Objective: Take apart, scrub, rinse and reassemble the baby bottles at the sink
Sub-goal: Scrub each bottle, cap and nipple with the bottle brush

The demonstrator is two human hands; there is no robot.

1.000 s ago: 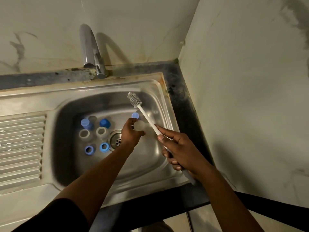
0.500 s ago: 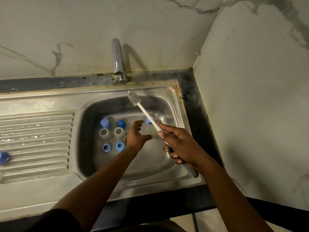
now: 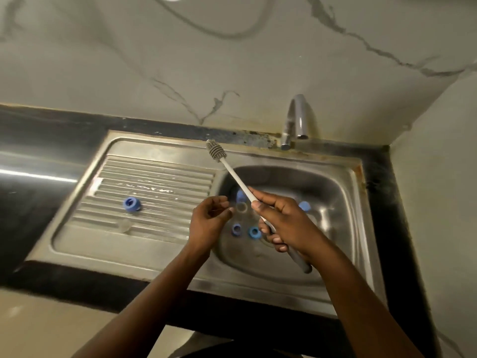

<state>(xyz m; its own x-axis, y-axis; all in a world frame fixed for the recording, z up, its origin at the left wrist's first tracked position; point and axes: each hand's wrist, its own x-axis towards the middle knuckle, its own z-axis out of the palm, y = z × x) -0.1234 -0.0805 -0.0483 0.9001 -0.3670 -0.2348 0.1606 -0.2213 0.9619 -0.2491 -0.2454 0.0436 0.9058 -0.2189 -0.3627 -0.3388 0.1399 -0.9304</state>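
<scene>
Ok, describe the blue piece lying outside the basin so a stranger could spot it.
Find the steel sink, then its ribbed drainboard left of the basin. The blue ring sits on those ridges. The other blue pieces all lie down in the basin.

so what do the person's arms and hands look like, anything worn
The left hand and right hand are both bare: no gloves, rings, watch or bracelet show. Both forearms are bare too, with no sleeve in view.
</scene>
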